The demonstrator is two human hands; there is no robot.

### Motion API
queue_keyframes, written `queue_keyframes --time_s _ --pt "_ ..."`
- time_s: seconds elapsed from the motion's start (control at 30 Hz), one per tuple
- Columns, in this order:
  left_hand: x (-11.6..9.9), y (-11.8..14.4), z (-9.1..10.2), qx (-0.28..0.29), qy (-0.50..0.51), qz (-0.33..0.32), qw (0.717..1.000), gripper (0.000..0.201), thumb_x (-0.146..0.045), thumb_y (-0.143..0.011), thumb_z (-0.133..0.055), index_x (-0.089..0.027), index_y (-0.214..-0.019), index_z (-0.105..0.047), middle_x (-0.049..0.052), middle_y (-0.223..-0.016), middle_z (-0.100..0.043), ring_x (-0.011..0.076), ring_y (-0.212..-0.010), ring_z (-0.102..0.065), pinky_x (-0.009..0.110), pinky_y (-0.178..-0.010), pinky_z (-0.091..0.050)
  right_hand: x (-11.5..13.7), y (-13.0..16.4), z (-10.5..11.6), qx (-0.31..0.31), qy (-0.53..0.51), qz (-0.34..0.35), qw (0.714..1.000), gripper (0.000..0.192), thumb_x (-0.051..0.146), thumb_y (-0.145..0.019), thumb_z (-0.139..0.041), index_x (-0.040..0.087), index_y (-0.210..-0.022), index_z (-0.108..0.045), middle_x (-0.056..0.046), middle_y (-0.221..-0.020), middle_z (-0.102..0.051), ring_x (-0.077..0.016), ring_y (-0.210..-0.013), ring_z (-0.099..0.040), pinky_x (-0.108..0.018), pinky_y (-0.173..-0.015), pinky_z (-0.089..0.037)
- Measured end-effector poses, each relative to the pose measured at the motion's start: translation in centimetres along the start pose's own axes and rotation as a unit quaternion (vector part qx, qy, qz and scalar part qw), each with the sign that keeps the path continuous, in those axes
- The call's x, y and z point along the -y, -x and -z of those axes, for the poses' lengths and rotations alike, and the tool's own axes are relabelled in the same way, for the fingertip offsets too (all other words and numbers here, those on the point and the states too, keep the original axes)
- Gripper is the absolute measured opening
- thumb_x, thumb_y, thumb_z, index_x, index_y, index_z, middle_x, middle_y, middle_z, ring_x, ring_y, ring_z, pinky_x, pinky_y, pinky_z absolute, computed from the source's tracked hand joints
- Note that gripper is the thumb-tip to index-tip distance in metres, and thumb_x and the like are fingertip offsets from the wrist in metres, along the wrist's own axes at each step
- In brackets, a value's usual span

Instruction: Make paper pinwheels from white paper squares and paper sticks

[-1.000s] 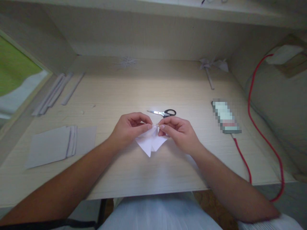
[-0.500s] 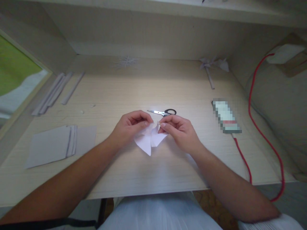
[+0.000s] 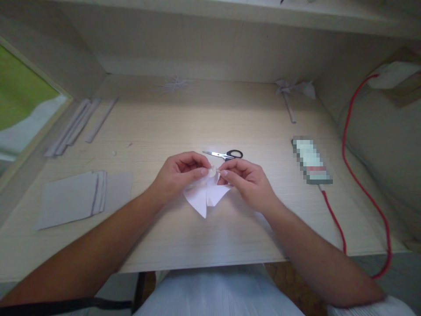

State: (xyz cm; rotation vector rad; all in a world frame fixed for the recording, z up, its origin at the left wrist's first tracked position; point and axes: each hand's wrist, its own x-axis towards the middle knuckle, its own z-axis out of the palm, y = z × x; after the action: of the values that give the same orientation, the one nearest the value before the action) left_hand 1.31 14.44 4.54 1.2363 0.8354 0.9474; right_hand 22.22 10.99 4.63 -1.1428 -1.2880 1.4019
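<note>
Both hands are working a small folded white paper piece (image 3: 206, 196) near the middle of the surface (image 3: 197, 123). Left hand (image 3: 179, 177) has thumb and fingertips pinched on the paper's top edge, and the right hand (image 3: 245, 180) pinches the same spot from the other side, so the fingertips almost meet. Paper's pointed flaps hang down toward the near edge. Black-handled scissors (image 3: 224, 154) lie just beyond the hands, and a stack of paper sheets (image 3: 79, 197) sits off to the left.
</note>
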Motion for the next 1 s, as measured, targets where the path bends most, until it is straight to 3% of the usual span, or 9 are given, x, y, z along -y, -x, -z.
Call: queue_keyframes --time_s 0.33,0.8,0.93,1.0 --pt "-0.03 0.05 0.02 -0.011 -0.016 -0.012 1.000 0.018 -0.030 -0.073 -0.088 -0.019 -0.083 -0.078 0.004 -0.082 -0.073 0.0142 -0.069 -0.063 0.025 -0.059 -0.048 -0.16 0.07 -0.03 0.021 -0.042 -0.011 0.999 0.019 0.036 -0.086 -0.077 0.019 -0.093 -0.072 -0.002 -0.077 -0.074 -0.0151 -0.071 -0.069 -0.029 -0.071 -0.055" --pt "-0.21 0.00 -0.45 0.039 -0.058 -0.022 0.997 0.015 -0.028 -0.075 -0.085 -0.017 -0.081 -0.076 0.005 -0.081 -0.073 0.0170 -0.076 -0.067 0.029 -0.072 -0.053 -0.37 0.17 -0.32 0.083 -0.038 -0.002 0.996 0.019 0.036 -0.092 -0.072 0.018 -0.096 -0.066 -0.002 -0.079 -0.074 -0.0150 -0.073 -0.066 -0.030 -0.074 -0.052" --pt "0.09 0.04 -0.40 0.055 -0.083 -0.009 0.995 0.014 -0.028 -0.079 -0.082 -0.017 -0.085 -0.075 0.004 -0.084 -0.072 0.0169 -0.080 -0.066 0.028 -0.074 -0.051 -0.50 0.41 -0.24 0.095 -0.033 -0.002 0.995 0.027 0.035 -0.094 -0.070 0.023 -0.113 -0.056 0.000 -0.079 -0.074 -0.0163 -0.076 -0.067 -0.031 -0.074 -0.051" --pt "0.36 -0.01 -0.39 0.037 -0.088 -0.011 0.995 0.017 -0.026 -0.077 -0.082 -0.018 -0.087 -0.071 0.003 -0.086 -0.070 0.0163 -0.081 -0.065 0.028 -0.075 -0.051 -0.52 0.49 -0.22 0.099 -0.014 0.007 0.995 0.028 0.034 -0.095 -0.069 0.024 -0.118 -0.056 0.000 -0.080 -0.074 -0.0168 -0.077 -0.068 -0.031 -0.074 -0.051"
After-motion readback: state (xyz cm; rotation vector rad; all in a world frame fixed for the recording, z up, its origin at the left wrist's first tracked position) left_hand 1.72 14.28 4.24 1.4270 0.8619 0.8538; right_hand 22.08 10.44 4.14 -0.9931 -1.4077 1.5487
